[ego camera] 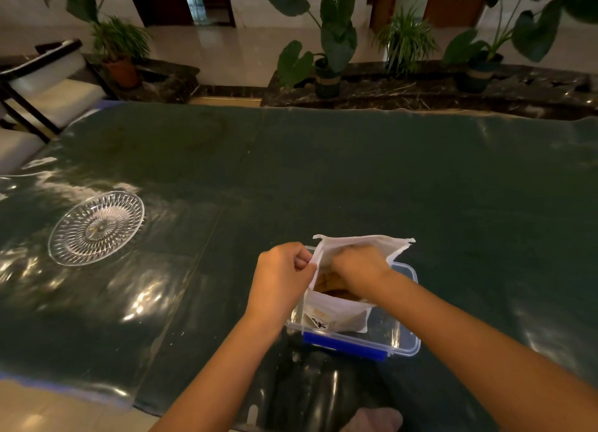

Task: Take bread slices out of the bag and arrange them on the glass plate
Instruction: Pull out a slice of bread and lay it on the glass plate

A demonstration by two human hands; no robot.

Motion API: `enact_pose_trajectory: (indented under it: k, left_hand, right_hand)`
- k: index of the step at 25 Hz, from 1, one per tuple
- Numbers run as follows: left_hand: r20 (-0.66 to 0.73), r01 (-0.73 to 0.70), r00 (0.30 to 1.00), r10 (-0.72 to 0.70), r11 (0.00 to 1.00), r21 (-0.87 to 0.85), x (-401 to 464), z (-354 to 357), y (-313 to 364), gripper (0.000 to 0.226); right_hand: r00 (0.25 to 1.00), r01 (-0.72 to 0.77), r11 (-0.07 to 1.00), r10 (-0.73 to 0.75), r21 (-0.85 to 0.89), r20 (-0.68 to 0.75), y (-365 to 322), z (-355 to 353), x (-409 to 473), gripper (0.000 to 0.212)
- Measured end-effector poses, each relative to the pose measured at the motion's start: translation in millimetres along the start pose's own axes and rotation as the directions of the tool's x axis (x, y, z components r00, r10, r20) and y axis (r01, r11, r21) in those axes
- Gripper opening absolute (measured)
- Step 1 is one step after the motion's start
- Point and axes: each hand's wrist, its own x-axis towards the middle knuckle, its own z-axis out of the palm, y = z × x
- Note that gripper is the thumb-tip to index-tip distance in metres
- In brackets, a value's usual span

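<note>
A white bread bag [336,308] stands upright inside a clear plastic container [404,334] with a blue clasp, near the table's front edge. Brown bread slices [326,284] show in its open mouth. My left hand [281,276] pinches the bag's left rim and holds it open. My right hand [359,266] reaches down into the bag, its fingers hidden among the slices, so whether they hold one cannot be seen. The cut-glass plate [96,227] lies bare at the far left of the table, well apart from both hands.
A dark green glossy cover [323,172] spreads over the whole table. A chair [48,85] stands at the back left. Potted plants [326,59] line a dark stone ledge behind the table.
</note>
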Motion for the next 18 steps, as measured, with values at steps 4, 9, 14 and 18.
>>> enact_pose_trajectory:
  k: [4, 9, 14, 18]
  left_hand:
    - [-0.015, -0.023, 1.000, 0.024, 1.000, 0.016, 4, -3, -1, 0.022]
    - [-0.029, -0.047, 0.998, 0.047, 0.999, 0.018, 9, -4, -8, 0.027]
    - [0.039, -0.136, 0.990, 0.136, 0.991, -0.005, 22, -17, -11, 0.018]
    - [0.042, -0.291, 0.953, 0.301, 0.944, -0.157, 35, -31, 2, 0.049]
  right_hand:
    - [0.973, 0.158, 0.986, -0.164, -0.047, -0.162, 16, -25, -33, 0.054]
    - [0.942, 0.283, 0.936, -0.231, 0.207, -0.244, 54, -45, -52, 0.010]
    - [0.899, 0.373, 0.867, -0.251, 0.330, -0.359, 75, -64, -66, 0.016]
    - [0.855, 0.441, 0.848, -0.298, 0.295, -0.425, 83, -89, -75, 0.018]
